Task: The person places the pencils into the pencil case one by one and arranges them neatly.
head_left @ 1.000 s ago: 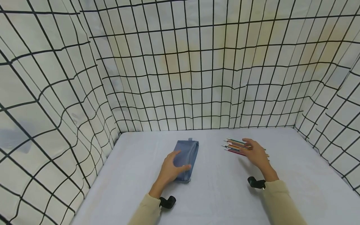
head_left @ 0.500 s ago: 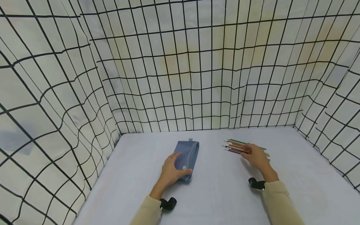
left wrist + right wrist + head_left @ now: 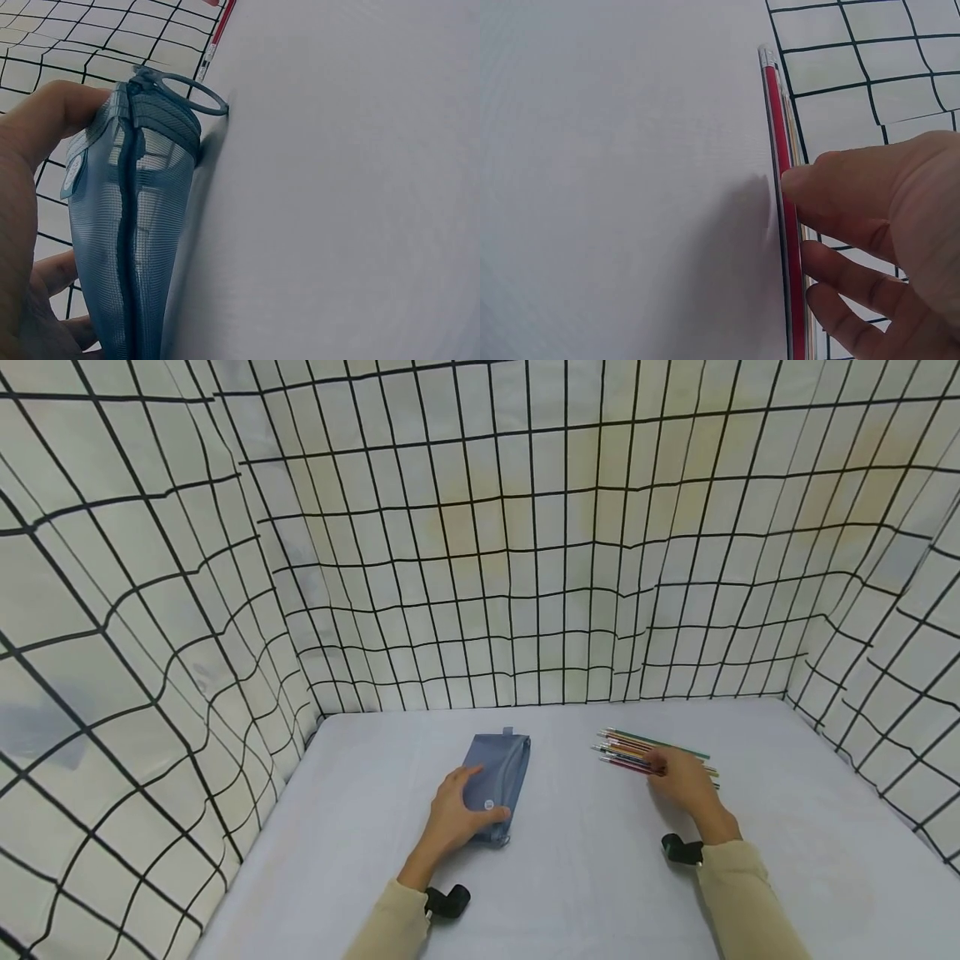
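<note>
pouch (image 3: 497,764) left, pencils (image 3: 628,750) right — on table (image 3: 577,877)

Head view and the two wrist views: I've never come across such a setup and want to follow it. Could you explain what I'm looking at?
There is no machine doing the handling, just a person's two bare hands. The head view comes from a camera worn on the head, looking forward and down; each wrist view comes from a camera worn on that wrist. On the white table are a blue zip pouch and a loose bundle of pencils. Behind stands a white backdrop crossed by black lines. The left hand has its grip around the pouch. The right hand touches the pencils; whether it holds any firmly, I can't tell.
</note>
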`<action>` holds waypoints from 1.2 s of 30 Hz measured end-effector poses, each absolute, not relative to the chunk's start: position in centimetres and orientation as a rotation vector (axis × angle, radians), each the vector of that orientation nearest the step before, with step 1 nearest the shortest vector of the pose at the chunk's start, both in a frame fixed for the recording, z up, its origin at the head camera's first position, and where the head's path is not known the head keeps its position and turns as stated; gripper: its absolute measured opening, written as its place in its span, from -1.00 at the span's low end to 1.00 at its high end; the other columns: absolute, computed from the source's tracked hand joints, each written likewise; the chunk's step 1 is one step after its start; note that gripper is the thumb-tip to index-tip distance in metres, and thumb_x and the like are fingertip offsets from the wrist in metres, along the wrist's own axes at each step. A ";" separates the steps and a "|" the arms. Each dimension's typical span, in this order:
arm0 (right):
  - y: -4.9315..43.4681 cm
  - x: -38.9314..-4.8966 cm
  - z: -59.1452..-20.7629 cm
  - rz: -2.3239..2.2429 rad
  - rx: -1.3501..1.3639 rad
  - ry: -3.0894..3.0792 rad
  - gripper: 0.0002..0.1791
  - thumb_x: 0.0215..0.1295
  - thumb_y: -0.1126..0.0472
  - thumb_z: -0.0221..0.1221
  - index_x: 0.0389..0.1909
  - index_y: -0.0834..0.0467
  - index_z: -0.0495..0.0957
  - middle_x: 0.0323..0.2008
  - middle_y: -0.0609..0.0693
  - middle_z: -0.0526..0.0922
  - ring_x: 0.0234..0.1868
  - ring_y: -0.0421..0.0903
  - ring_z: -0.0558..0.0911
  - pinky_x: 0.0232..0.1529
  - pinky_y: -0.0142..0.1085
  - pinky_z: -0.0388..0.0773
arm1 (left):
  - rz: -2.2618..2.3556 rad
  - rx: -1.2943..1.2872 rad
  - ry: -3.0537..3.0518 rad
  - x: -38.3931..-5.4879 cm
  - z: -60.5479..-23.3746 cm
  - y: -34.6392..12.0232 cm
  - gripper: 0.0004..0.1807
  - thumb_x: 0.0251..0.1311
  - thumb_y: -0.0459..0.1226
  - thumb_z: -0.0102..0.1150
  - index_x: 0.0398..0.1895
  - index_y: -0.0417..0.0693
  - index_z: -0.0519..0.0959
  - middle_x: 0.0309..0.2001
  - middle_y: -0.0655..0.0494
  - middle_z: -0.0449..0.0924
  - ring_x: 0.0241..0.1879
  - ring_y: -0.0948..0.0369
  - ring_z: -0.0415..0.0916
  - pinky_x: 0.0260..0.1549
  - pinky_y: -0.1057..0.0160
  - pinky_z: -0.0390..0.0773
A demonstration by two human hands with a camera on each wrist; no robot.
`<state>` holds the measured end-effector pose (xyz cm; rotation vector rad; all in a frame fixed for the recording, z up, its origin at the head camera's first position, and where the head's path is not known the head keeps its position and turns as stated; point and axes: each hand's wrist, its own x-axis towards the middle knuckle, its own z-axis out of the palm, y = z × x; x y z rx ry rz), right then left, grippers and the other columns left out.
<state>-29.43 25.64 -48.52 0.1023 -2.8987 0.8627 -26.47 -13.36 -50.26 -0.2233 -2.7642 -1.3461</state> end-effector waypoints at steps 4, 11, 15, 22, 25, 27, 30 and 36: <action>25.8 -29.4 -48.8 0.823 0.103 -2.906 -0.68 0.23 0.43 0.25 0.02 0.29 0.65 -0.17 0.18 0.71 -0.17 0.07 0.61 -0.09 0.03 0.56 | -1.369 -0.227 -2.752 -26.4 -50.3 -13.3 -0.03 -0.04 0.13 0.51 0.47 0.05 0.38 0.55 -0.25 0.16 0.53 -0.28 0.09 0.37 -0.39 0.20; 25.9 -29.4 -49.0 0.785 0.076 -2.947 -0.69 0.21 0.44 0.25 -0.01 0.23 0.68 -0.24 0.11 0.69 -0.22 0.01 0.58 -0.16 -0.06 0.54 | -1.400 -0.218 -2.747 -26.3 -50.4 -13.4 -0.03 -0.04 0.12 0.51 0.48 0.07 0.37 0.56 -0.21 0.17 0.55 -0.25 0.08 0.40 -0.36 0.19; 26.0 -29.4 -48.9 0.768 0.098 -2.957 -0.69 0.21 0.42 0.25 -0.02 0.21 0.68 -0.28 0.09 0.66 -0.26 0.00 0.54 -0.21 -0.09 0.50 | -1.402 -0.214 -2.740 -26.3 -50.4 -13.4 -0.03 -0.05 0.12 0.50 0.47 0.06 0.38 0.56 -0.20 0.18 0.55 -0.24 0.09 0.41 -0.35 0.19; 25.8 -29.5 -48.7 0.727 0.119 -2.983 -0.70 0.25 0.38 0.26 0.01 0.22 0.68 -0.21 0.14 0.70 -0.25 0.00 0.58 -0.20 -0.06 0.54 | -1.411 -0.217 -2.728 -26.3 -50.5 -13.6 -0.11 -0.05 0.08 0.51 0.39 0.01 0.46 0.55 -0.22 0.17 0.54 -0.27 0.10 0.40 -0.35 0.20; 25.7 -29.7 -48.4 0.736 0.123 -2.985 -0.69 0.28 0.37 0.22 0.04 0.21 0.67 -0.19 0.14 0.70 -0.22 0.01 0.59 -0.19 -0.05 0.55 | -1.428 -0.223 -2.722 -26.2 -50.4 -13.7 -0.14 -0.04 0.07 0.50 0.38 0.00 0.47 0.55 -0.23 0.16 0.54 -0.27 0.10 0.40 -0.36 0.20; 25.5 -29.7 -48.2 0.744 0.138 -2.975 -0.69 0.31 0.37 0.20 0.05 0.20 0.67 -0.18 0.14 0.70 -0.19 0.03 0.60 -0.14 -0.01 0.56 | -1.434 -0.227 -2.722 -26.2 -50.3 -13.7 -0.14 -0.03 0.07 0.49 0.38 0.00 0.47 0.55 -0.22 0.16 0.54 -0.27 0.09 0.40 -0.36 0.20; 25.4 -29.6 -47.7 0.762 0.155 -2.961 -0.69 0.34 0.37 0.18 0.07 0.18 0.67 -0.16 0.15 0.70 -0.14 0.07 0.61 -0.08 0.01 0.57 | -1.434 -0.232 -2.720 -26.2 -50.3 -13.7 -0.14 -0.03 0.07 0.49 0.38 0.00 0.47 0.55 -0.22 0.16 0.54 -0.28 0.09 0.39 -0.36 0.20; 25.1 -29.5 -47.1 0.862 0.155 -2.953 -0.71 0.37 0.35 0.18 0.06 0.17 0.67 -0.11 0.17 0.70 -0.12 0.07 0.62 -0.20 -0.11 0.56 | -1.433 -0.224 -2.722 -26.1 -50.4 -13.7 -0.14 -0.02 0.07 0.49 0.39 0.02 0.47 0.56 -0.22 0.15 0.54 -0.28 0.09 0.39 -0.37 0.19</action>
